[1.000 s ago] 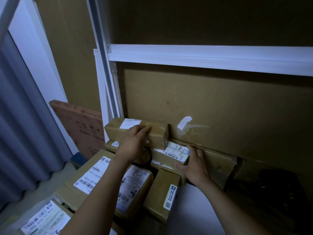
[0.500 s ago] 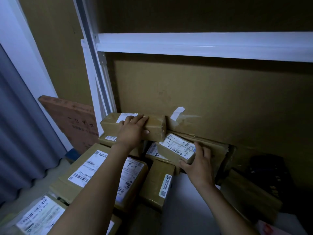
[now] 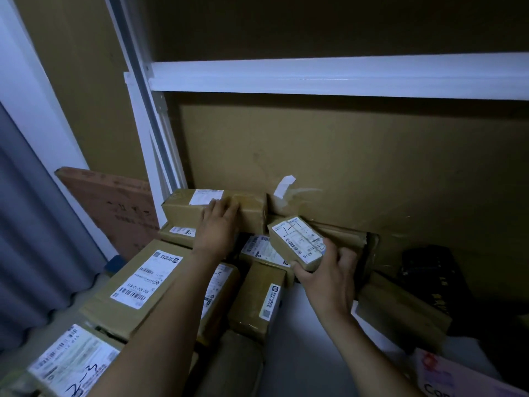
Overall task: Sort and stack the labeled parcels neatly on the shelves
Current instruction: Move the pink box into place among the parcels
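Right hand (image 3: 326,277) grips the small parcel (image 3: 296,240) by its near-right end. Its long axis points far-left at the long box (image 3: 183,210), just beside. Left hand (image 3: 217,229) lies flat on that box, fingers straight.

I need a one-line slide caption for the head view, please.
Left hand rests on the long top parcel while right hand grips a small labeled parcel.

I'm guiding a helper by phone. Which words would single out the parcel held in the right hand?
Below the white shelf rail, parcels are piled against the cardboard back panel. At the pile's right edge, the right hand grips a small parcel. Unlike its neighbours, it is tilted, and its white label nearly covers the top face.
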